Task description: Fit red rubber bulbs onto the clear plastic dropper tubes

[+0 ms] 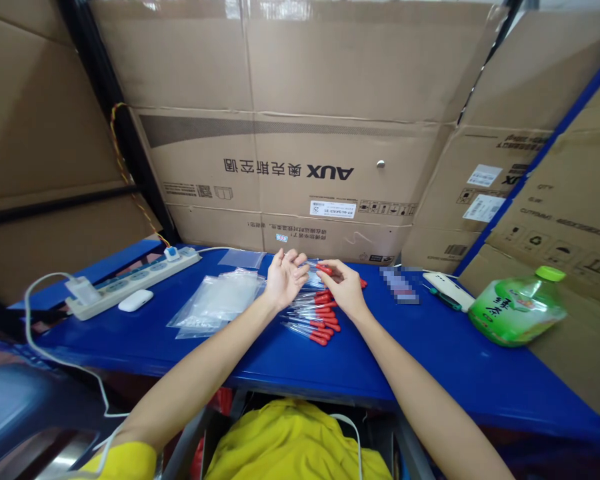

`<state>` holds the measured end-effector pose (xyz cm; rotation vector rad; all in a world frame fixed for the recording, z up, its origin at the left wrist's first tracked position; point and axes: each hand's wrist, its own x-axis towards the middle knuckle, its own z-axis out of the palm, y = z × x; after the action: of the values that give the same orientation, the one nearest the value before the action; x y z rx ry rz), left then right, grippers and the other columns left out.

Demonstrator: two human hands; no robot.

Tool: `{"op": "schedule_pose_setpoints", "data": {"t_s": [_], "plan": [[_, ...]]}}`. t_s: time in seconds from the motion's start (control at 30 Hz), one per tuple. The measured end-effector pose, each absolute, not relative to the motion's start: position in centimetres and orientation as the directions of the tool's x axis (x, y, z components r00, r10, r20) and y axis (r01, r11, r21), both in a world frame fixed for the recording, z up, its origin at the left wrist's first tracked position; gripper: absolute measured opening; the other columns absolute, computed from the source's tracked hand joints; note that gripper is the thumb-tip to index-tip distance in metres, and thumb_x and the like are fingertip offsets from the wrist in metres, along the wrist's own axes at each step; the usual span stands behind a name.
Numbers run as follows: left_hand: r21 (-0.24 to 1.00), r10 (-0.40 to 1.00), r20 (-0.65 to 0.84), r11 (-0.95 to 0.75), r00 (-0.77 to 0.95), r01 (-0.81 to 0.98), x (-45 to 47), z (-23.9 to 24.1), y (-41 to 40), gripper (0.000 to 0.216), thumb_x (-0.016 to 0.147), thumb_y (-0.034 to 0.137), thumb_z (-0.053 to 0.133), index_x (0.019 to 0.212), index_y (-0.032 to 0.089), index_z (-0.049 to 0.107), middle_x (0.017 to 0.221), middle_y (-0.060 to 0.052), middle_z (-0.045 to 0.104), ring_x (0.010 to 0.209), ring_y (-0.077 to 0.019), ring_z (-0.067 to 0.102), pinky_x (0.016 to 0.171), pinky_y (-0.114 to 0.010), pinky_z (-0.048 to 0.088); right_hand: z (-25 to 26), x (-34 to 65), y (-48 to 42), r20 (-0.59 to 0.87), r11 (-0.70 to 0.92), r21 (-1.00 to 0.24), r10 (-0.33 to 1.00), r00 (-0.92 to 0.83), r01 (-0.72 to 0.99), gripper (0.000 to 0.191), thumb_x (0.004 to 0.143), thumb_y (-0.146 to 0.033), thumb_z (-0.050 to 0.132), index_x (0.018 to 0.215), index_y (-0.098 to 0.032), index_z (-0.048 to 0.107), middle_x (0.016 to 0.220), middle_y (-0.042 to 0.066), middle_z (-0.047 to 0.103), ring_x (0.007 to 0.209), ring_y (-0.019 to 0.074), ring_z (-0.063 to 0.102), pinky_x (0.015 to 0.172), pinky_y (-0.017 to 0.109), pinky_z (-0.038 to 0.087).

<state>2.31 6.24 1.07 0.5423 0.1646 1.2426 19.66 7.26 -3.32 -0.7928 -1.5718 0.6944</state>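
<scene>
Both my hands meet over the middle of the blue table (430, 360). My left hand (285, 277) has its fingers curled around a clear plastic bag (307, 273). My right hand (345, 287) pinches a small red-handled tool (324, 269) at the bag's mouth. Just below the hands lies a row of several thin red-tipped tools (317, 320) in clear sleeves. A pile of empty clear bags (220, 300) sits to the left of my left hand.
A white power strip (135, 280) with a plug and a white earbud case (135, 300) lie at the left. A green drink bottle (517, 307) and a white device (447, 287) sit at the right. Cardboard boxes (290, 153) wall the back.
</scene>
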Motion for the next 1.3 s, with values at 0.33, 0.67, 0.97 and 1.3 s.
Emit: {"op": "schedule_pose_setpoints", "data": {"t_s": [0.33, 0.67, 0.97, 1.3], "plan": [[0.379, 0.932, 0.233, 0.178, 0.28, -0.908, 1.8, 1.3, 6.2, 0.037, 0.107, 0.038, 0.031, 0.075, 0.02, 0.03, 0.068, 0.006, 0.031, 0.039, -0.0051, 0.017, 0.038, -0.018, 0.014, -2.7, 18.9, 6.4, 0.49, 0.482, -0.872, 0.865, -0.112, -0.092, 0.034, 0.081, -0.052, 0.079, 0.097, -0.022, 0.071, 0.079, 0.003, 0.076, 0.069, 0.0208, 0.073, 0.069, 0.033, 0.061], [0.36, 0.936, 0.247, 0.151, 0.251, -0.921, 1.9, 1.4, 6.2, 0.038, 0.107, 0.037, 0.028, 0.073, 0.022, 0.024, 0.063, 0.007, 0.022, 0.039, -0.0071, 0.014, 0.04, -0.023, 0.012, -2.5, 18.1, 5.4, 0.502, 0.493, -0.863, 0.862, -0.069, -0.115, 0.028, 0.082, -0.047, 0.081, 0.09, -0.022, 0.071, 0.078, 0.004, 0.079, 0.074, 0.0243, 0.078, 0.073, 0.037, 0.065], [0.391, 0.941, 0.249, 0.12, 0.231, -0.912, 2.1, 1.3, 6.2, 0.037, 0.106, 0.036, 0.028, 0.072, 0.022, 0.022, 0.062, 0.008, 0.019, 0.039, -0.0073, 0.01, 0.041, -0.024, 0.008, -2.2, 18.1, 5.1, 0.511, 0.505, -0.858, 0.857, -0.066, -0.091, 0.027, 0.083, -0.048, 0.079, 0.085, -0.023, 0.071, 0.077, 0.003, 0.079, 0.075, 0.0254, 0.079, 0.073, 0.038, 0.067], [0.387, 0.947, 0.225, 0.129, 0.229, -0.913, 2.2, 1.1, 6.1, 0.036, 0.104, 0.035, 0.036, 0.073, 0.022, 0.022, 0.061, 0.008, 0.019, 0.038, -0.0068, 0.01, 0.04, -0.024, 0.008, -2.4, 18.3, 5.1, 0.514, 0.509, -0.858, 0.853, -0.089, -0.071, 0.026, 0.084, -0.047, 0.078, 0.088, -0.022, 0.072, 0.08, 0.004, 0.08, 0.078, 0.026, 0.08, 0.076, 0.039, 0.068]]}}
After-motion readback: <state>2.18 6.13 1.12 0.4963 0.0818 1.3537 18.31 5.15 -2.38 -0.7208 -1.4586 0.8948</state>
